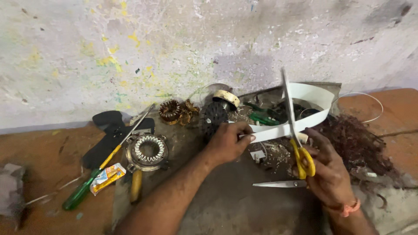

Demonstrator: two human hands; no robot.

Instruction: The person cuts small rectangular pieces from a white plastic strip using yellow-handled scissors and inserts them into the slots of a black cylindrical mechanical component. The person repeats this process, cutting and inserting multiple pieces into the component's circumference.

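White glossy paper strip (305,111), long, curls in loop above cluttered floor, one end pinched in left hand (226,141). Right hand (326,169) grips yellow-handled scissors (296,135), blades spread wide, strip between them. Toothed round metal stator ring (147,150) lies near, left of hands.
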